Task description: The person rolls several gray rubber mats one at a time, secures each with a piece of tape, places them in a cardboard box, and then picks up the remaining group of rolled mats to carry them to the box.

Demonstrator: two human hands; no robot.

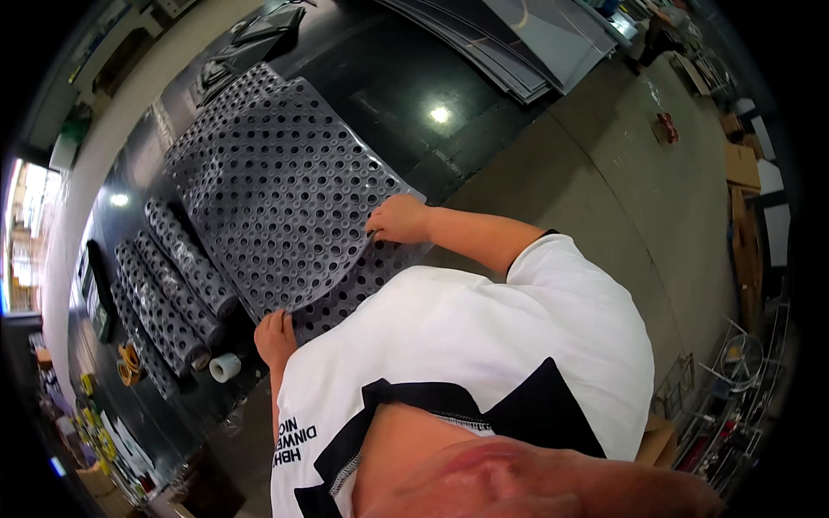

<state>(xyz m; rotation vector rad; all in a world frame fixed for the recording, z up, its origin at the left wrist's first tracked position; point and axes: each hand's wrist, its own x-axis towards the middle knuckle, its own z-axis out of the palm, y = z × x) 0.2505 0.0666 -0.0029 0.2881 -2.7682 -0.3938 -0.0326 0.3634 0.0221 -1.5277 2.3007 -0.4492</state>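
A grey rubber mat [275,186] full of round holes lies spread over the dark table in front of me. Its near edge is lifted a little and curves between my hands. My left hand [275,337] pinches that edge at the near left corner. Farther right, my right hand [400,220] has its fingers curled round the edge near the right corner. Beneath the raised edge shows another mat layer [338,298] with the same holes; whether it is a separate mat, I cannot tell.
Several rolled-up mats [180,246] lie left of the spread mat. Near them are a white roll [225,368] and yellow tape rolls [129,364]. Dark folded pieces [250,43] and a stack of grey sheets [553,47] occupy the far side of the table [371,73].
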